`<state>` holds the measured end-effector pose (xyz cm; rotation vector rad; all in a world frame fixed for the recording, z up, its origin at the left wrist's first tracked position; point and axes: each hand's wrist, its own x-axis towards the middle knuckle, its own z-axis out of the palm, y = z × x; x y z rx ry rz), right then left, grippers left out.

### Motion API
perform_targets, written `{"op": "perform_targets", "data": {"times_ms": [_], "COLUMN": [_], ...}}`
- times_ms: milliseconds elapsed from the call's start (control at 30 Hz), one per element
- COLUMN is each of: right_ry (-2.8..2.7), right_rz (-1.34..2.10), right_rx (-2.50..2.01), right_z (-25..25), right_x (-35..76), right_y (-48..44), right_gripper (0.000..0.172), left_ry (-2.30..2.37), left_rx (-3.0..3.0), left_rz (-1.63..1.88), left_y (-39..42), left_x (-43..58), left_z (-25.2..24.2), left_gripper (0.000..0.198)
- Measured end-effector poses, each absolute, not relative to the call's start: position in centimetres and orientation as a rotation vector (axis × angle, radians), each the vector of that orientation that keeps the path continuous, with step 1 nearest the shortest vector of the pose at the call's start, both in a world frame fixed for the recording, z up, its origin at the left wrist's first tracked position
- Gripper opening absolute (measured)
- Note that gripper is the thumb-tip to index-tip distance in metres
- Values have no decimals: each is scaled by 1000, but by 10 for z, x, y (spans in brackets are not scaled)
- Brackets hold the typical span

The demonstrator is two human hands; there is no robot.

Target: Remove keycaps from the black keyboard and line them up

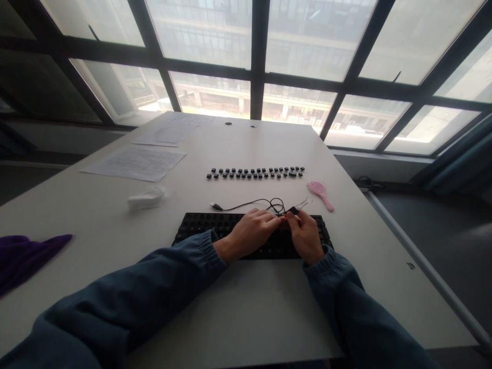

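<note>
A black keyboard lies on the white table in front of me, partly covered by my hands. My right hand is closed on a keycap puller with a dark handle. Its thin wire loops point up and away from me. My left hand reaches across the keyboard, its fingers closed together and meeting the right fingertips; whatever is between them is hidden. Beyond the keyboard, several black keycaps stand in two rows. The keyboard's black cable coils behind my hands, its USB plug lying to the left.
A pink hairbrush lies right of the keycaps. To the left are a clear plastic bag, printed papers and a purple cloth. The table's right edge runs beside my right arm; windows stand behind the table.
</note>
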<state>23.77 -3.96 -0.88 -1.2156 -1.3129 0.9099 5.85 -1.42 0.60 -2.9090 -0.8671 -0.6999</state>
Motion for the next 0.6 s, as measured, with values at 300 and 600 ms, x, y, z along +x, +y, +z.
{"op": "perform_targets", "data": {"times_ms": [300, 600], "right_ry": [-1338, -1262], "right_rz": [811, 741], "right_rx": [-1186, -1263], "right_z": [-12, 1], "right_x": [238, 236], "right_y": [-38, -44], "right_gripper": [32, 35], "left_ry": [-1132, -1010], "left_rx": [-3025, -3115], "left_rz": [-1008, -1365], "left_y": [-18, -19], "left_x": [60, 61], "left_z": [5, 6], "left_gripper": [23, 27]}}
